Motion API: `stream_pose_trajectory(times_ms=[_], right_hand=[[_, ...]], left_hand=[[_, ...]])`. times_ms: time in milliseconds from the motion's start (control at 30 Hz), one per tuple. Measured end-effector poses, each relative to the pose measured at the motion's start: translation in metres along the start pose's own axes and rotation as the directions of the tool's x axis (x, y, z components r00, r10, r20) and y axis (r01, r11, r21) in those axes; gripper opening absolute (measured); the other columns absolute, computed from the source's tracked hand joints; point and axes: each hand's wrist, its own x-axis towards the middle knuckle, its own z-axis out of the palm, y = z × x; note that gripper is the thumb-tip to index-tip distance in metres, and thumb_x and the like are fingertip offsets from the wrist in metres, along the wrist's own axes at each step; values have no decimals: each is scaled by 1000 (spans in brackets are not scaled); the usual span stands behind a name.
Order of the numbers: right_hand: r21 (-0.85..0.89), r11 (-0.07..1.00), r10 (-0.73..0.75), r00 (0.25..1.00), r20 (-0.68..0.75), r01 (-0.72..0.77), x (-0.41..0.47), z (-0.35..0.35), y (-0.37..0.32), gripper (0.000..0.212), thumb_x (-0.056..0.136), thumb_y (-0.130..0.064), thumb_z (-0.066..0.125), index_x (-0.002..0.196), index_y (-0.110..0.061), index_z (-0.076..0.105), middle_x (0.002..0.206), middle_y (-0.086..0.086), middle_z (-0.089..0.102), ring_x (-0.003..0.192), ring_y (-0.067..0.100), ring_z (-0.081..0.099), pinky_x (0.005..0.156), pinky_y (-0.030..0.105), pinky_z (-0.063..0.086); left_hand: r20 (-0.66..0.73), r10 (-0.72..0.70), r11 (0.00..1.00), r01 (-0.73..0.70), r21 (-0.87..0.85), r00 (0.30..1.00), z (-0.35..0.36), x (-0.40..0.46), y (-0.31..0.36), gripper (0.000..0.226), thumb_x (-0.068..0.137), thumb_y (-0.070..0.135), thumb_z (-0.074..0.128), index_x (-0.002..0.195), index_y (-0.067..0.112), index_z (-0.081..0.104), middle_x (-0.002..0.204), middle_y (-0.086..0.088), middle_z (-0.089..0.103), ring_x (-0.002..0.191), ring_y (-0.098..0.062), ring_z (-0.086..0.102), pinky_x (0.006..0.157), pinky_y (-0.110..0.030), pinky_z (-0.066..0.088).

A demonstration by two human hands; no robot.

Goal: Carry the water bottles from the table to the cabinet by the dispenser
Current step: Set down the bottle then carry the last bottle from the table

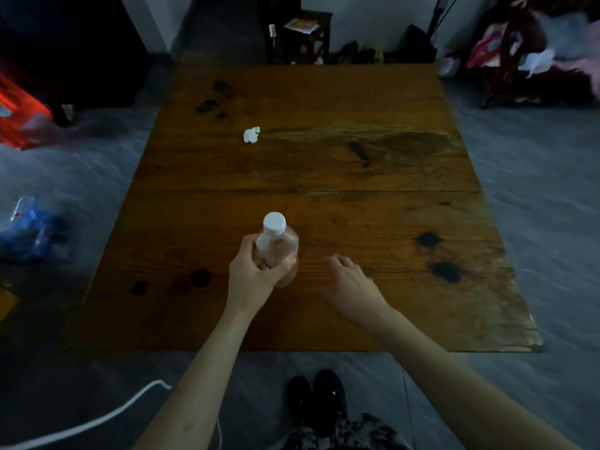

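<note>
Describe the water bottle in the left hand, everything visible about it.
The water bottle is clear plastic with a white screw cap, closed. It looks transparent, with a faint pinkish tint; how full it is cannot be told. It stands roughly upright, cap leaning slightly toward the camera, over the near middle of the wooden table. The left hand wraps its lower body, fingers around the front. Whether its base touches the table is hidden. The right hand is beside it, apart.

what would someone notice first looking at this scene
The clear water bottle with its white cap, gripped by the left hand over the near part of the wooden table. The right hand is open beside it. Further back lies a crumpled white scrap.
</note>
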Motion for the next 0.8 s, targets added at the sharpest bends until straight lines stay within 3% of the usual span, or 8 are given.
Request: stream_pose_trajectory(times_ms=[100, 133, 200, 267, 333, 433, 533, 800], right_hand=[[380, 918, 101, 993, 53, -114, -3, -5, 5, 59, 95, -36, 60, 148, -25, 37, 145, 2, 46, 104, 7, 56, 80, 19, 51], [542, 820, 153, 983, 104, -185, -5, -8, 6, 55, 96, -37, 58, 147, -24, 40, 142, 2, 50, 99, 6, 57, 79, 21, 52], [820, 454, 209, 936, 282, -348, -8, -14, 14, 50, 97, -41, 54, 142, -21, 46, 140, 7, 52, 112, 19, 59, 96, 43, 52], [893, 55, 107, 892, 439, -446, -13, -21, 24, 51, 99, -45, 46, 140, -15, 49, 140, 13, 54, 122, 31, 56, 100, 55, 47], [865, -141, 7, 873, 487, -481, -22, -28, 33, 58, 100, -50, 36, 139, -10, 52, 138, 15, 59, 126, 33, 55, 98, 58, 47], [840, -275, -79, 881, 466, -469, -36, -38, 39, 67, 100, -57, 28, 139, -9, 54, 137, 16, 60, 129, 32, 54, 100, 56, 46], [855, -324, -121, 914, 387, -405, -54, -47, 45, 70, 99, -59, 27, 139, -9, 54, 141, 15, 57, 129, 30, 56, 102, 53, 46], [854, -464, -18, 966, 258, -237, -121, -53, 76, 69, 99, -60, 32, 139, -9, 55, 134, 15, 60, 120, 29, 61, 101, 51, 48]], left_hand=[[121, 114, 993, -115, 4, 986, -6, 6, 27, 61, 77, 25, 87, 127, 32, 51, 124, 17, 58, 108, 8, 61, 87, -14, 51], [169, 148, 988, -152, 10, 974, -8, 7, 38, 63, 76, 29, 87, 127, 32, 51, 127, 14, 57, 110, 7, 60, 87, -13, 51], [264, 200, 978, -207, -2, 944, -10, 9, 59, 69, 70, 44, 86, 130, 29, 54, 130, 10, 59, 115, 2, 61, 93, -18, 54], [330, 238, 968, -249, -9, 913, -11, 8, 77, 75, 69, 51, 82, 134, 24, 55, 130, 8, 64, 119, -8, 63, 100, -35, 56], [386, 287, 953, -300, -25, 877, -11, 7, 94, 73, 71, 49, 82, 134, 23, 57, 127, 6, 67, 120, -15, 64, 101, -48, 55], [468, 353, 928, -368, -62, 810, -7, 2, 119, 72, 71, 47, 83, 134, 23, 57, 127, 6, 67, 121, -17, 64, 102, -53, 54], [541, 403, 896, -439, -69, 738, -1, -4, 137, 71, 72, 47, 82, 135, 24, 56, 128, 7, 66, 123, -17, 62, 103, -53, 53], [700, 463, 837, -529, -142, 544, 45, -24, 174, 61, 70, 48, 81, 125, 45, 55, 127, 19, 65, 122, -4, 61, 101, -35, 56]])
